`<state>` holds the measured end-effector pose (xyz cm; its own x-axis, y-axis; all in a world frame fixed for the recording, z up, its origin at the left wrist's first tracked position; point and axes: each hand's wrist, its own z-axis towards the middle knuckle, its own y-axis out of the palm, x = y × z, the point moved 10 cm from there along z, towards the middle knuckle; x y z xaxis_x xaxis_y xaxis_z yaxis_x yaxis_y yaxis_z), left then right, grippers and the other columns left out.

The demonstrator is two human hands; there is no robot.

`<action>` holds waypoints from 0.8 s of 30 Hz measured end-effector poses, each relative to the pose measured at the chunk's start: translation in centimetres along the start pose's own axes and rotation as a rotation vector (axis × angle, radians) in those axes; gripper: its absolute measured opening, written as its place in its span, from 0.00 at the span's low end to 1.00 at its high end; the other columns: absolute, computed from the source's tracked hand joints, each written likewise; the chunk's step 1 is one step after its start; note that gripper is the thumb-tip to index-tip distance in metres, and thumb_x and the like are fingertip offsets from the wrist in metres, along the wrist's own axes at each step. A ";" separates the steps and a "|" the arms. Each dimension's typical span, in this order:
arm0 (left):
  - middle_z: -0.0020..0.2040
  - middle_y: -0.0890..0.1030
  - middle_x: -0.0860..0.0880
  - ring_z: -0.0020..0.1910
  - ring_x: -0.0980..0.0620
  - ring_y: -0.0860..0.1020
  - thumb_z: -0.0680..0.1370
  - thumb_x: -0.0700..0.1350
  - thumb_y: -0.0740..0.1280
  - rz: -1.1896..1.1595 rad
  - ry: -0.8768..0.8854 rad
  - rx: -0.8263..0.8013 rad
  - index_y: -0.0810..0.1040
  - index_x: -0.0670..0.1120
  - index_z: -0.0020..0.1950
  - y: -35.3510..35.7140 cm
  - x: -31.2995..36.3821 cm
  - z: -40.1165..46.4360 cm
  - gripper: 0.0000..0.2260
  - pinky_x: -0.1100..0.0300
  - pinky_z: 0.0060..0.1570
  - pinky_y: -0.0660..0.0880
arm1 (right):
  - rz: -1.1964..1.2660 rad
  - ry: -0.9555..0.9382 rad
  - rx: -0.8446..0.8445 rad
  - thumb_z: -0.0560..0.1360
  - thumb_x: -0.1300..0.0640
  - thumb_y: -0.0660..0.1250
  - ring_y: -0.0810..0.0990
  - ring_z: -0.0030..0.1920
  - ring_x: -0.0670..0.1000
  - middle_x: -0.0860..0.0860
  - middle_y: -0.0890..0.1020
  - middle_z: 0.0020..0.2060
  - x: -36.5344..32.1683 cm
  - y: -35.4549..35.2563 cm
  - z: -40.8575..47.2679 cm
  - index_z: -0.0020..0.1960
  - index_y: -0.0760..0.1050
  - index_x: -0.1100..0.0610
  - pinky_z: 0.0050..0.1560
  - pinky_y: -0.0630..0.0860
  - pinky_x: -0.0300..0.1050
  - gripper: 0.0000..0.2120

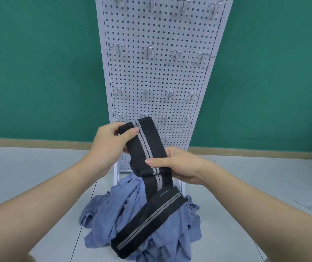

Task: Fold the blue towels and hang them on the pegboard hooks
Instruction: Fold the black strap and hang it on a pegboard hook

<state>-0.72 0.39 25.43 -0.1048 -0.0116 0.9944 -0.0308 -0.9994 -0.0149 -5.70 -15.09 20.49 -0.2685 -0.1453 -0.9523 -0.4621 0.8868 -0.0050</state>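
Before the pegboard [159, 76], left hand [109, 142] pinches the black striped towel's [147, 146] folded top edge; right hand [181, 167] pinches its lower fold above the blue towel heap [132, 210].

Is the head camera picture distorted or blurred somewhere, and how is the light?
Head view: the wide lens makes the pegboard taper downward and stretches the forearms at the lower corners. The light is soft and even, with no glare and only faint shadows. The left hand, the right hand and the black striped band look sharp; the upper hooks are slightly soft.
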 end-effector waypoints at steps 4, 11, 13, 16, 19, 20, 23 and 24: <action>0.52 0.88 0.46 0.51 0.48 0.86 0.81 0.47 0.71 -0.160 -0.195 -0.170 0.84 0.43 0.59 2.3 -2.0 -0.9 0.11 0.53 0.51 0.82 | -0.026 -0.091 0.062 0.82 0.60 0.67 0.85 0.59 0.56 0.59 0.85 0.60 -0.8 -0.2 0.1 0.66 0.79 0.61 0.67 0.78 0.54 0.13; 0.52 0.88 0.48 0.52 0.47 0.87 0.80 0.44 0.73 -0.044 -0.111 -0.202 0.86 0.43 0.57 3.0 -2.0 -1.0 0.08 0.54 0.51 0.82 | 0.042 -0.090 0.082 0.82 0.56 0.69 0.86 0.56 0.56 0.60 0.86 0.56 -1.0 -0.5 0.2 0.64 0.80 0.61 0.61 0.82 0.53 0.14; 0.52 0.88 0.48 0.52 0.48 0.87 0.79 0.43 0.73 -0.066 -0.101 -0.149 0.86 0.43 0.57 2.2 -2.0 -0.5 0.08 0.52 0.54 0.82 | 0.014 -0.057 0.045 0.82 0.55 0.69 0.87 0.47 0.54 0.56 0.88 0.49 -0.6 -0.1 0.2 0.58 0.81 0.60 0.50 0.84 0.48 0.10; 0.52 0.88 0.47 0.52 0.47 0.87 0.78 0.43 0.75 -0.078 -0.097 -0.090 0.86 0.42 0.56 1.4 -2.3 0.0 0.09 0.49 0.56 0.82 | -0.086 -0.084 0.057 0.83 0.56 0.67 0.82 0.32 0.50 0.52 0.85 0.38 -0.8 -0.1 0.2 0.51 0.78 0.58 0.36 0.79 0.41 0.05; 0.52 0.88 0.47 0.53 0.47 0.86 0.77 0.43 0.75 -0.083 -0.091 -0.095 0.86 0.43 0.56 1.4 -2.2 0.2 0.09 0.49 0.57 0.81 | -0.133 -0.125 0.070 0.83 0.56 0.66 0.82 0.33 0.50 0.51 0.85 0.37 -1.1 -0.2 0.2 0.51 0.78 0.56 0.37 0.79 0.43 0.05; 0.52 0.88 0.47 0.53 0.47 0.87 0.77 0.43 0.75 -0.075 -0.094 -0.111 0.86 0.43 0.56 1.5 -2.2 0.1 0.09 0.50 0.57 0.81 | -0.147 -0.118 0.076 0.83 0.55 0.67 0.83 0.36 0.51 0.51 0.86 0.38 -0.8 -0.3 0.2 0.51 0.78 0.56 0.39 0.81 0.45 0.05; 0.51 0.88 0.48 0.52 0.48 0.87 0.76 0.43 0.76 -0.014 -0.126 -0.170 0.86 0.43 0.56 1.8 -2.8 -0.4 0.10 0.51 0.55 0.81 | -0.188 -0.060 0.099 0.82 0.53 0.69 0.87 0.48 0.56 0.56 0.88 0.49 0.7 -1.0 0.4 0.55 0.82 0.58 0.55 0.83 0.53 0.09; 0.51 0.88 0.49 0.52 0.48 0.87 0.76 0.44 0.76 0.005 -0.130 -0.174 0.86 0.44 0.56 1.7 -3.0 -0.5 0.10 0.51 0.54 0.82 | -0.211 -0.045 0.109 0.81 0.53 0.70 0.87 0.52 0.57 0.56 0.88 0.52 1.2 -1.3 0.4 0.57 0.82 0.59 0.60 0.82 0.54 0.11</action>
<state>-0.91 -1.28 22.38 0.0239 -0.0315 0.9992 -0.2035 -0.9787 -0.0260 -5.05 -16.23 19.19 -0.1365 -0.3145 -0.9394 -0.4095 0.8814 -0.2355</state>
